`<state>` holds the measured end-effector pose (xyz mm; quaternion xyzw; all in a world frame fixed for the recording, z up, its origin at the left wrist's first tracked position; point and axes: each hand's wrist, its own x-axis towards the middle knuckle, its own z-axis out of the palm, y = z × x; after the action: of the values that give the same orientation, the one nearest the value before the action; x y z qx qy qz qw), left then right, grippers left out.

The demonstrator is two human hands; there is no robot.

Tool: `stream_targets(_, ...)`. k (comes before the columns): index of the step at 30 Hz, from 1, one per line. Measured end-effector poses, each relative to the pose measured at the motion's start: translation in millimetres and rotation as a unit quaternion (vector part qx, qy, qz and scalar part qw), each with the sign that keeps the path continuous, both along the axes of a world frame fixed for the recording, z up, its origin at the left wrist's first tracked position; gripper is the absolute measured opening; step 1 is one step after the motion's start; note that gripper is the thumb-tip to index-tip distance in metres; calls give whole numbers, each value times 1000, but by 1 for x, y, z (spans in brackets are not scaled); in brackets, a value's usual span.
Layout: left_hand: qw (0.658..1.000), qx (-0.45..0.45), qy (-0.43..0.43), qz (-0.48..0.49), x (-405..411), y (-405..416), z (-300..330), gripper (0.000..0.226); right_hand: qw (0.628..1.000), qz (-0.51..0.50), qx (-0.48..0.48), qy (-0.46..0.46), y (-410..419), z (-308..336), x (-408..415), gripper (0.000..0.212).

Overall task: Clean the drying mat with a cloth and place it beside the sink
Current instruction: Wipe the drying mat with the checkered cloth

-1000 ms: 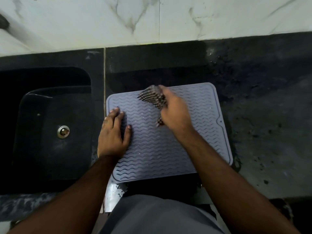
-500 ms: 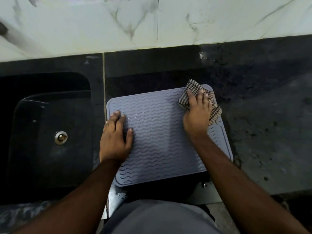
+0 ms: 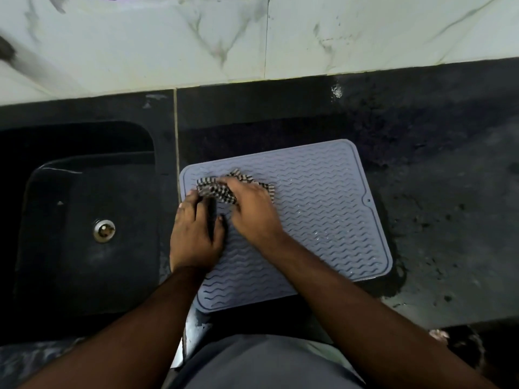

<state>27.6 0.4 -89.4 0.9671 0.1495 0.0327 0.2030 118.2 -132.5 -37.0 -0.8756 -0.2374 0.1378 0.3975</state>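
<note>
Wiping is the step in hand: the right hand [image 3: 254,209] presses a bunched checked cloth [image 3: 222,188] onto the far-left part of the grey drying mat [image 3: 323,209], its fingers bent over the fabric and gripping it. Just beside it the left hand [image 3: 193,234] lies flat on the mat's left edge, fingers straight and close together, pinning the mat down; its fingertips touch the cloth. The mat lies flat on the dark counter [image 3: 449,192], its left edge next to the sink [image 3: 84,234], and small shining droplets show among the wavy ridges toward the right and near side. By my reading the cleaning is partway through; the next move calls for sweeping the cloth across those wet ridges while the left hand holds the mat from sliding
</note>
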Motion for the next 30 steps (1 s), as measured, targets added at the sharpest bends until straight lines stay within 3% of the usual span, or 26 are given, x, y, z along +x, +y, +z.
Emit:
stream_targets(3,1000,3,-12,-3,0,0,-1,59,983,-141,120,23,-11,16,1,53)
stream_targets(6,1000,-1,-19,-2,0,0,-1,57,923,-281,246,94,-22,22,14,38)
stream_targets(8,1000,-2,-15,2,0,0,-2,58,910,-318,257,70,-31,18,23,40)
stream_targets(10,1000,3,-9,2,0,0,-2,59,943,-275,187,-2,-35,7,26,45)
stream_targets(13,1000,7,-8,-4,0,2,-3,59,994,-105,-24,-14,-20,-16,15,65)
stream_targets(16,1000,6,-9,-3,1,2,-3,59,981,13,-177,-80,0,-32,2,64)
stream_targets(22,1000,-15,14,2,0,2,-6,79,952,142,-235,-134,37,-25,4,59)
stream_targets(30,999,15,-1,34,0,1,-3,70,894,220,-314,-231,-25,-11,29,54)
